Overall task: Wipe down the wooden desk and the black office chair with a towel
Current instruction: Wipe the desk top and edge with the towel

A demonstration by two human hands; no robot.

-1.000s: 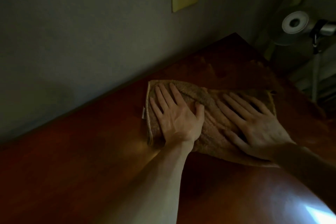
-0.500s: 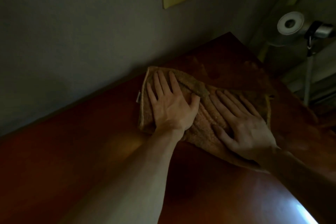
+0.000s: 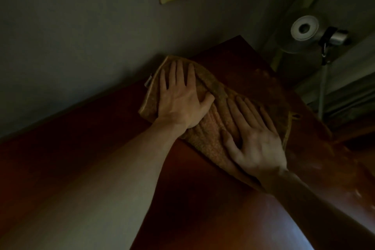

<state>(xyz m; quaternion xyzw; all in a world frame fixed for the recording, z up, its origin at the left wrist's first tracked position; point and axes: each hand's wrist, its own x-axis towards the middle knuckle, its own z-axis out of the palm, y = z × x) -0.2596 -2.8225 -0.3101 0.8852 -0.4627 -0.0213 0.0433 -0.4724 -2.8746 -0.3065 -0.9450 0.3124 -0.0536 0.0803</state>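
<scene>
Nearest me, my two bare forearms reach out over the wooden desk, whose near stretch shows bare, glossy and dark red, with a pale glare at its near right edge. Further out, my right hand lies flat on the towel, fingers spread, palm down over the towel's nearer right part. I keep it splayed so the pressure spreads and the cloth does not bunch, I judge. Just beyond and to the left, my left hand lies the same way, open and flat, on the towel's far left part, its fingertips almost at the towel's far hem. The two hands are apart, side by side, neither closed on anything; both simply press down. The towel, folded and brown, sits toward the desk's far right corner, its far hem close against the wall at the desk's back edge. I take this for the wiping of the back strip of the desk. Past the desk's right edge stands a lamp. The chair is not in view.
</scene>
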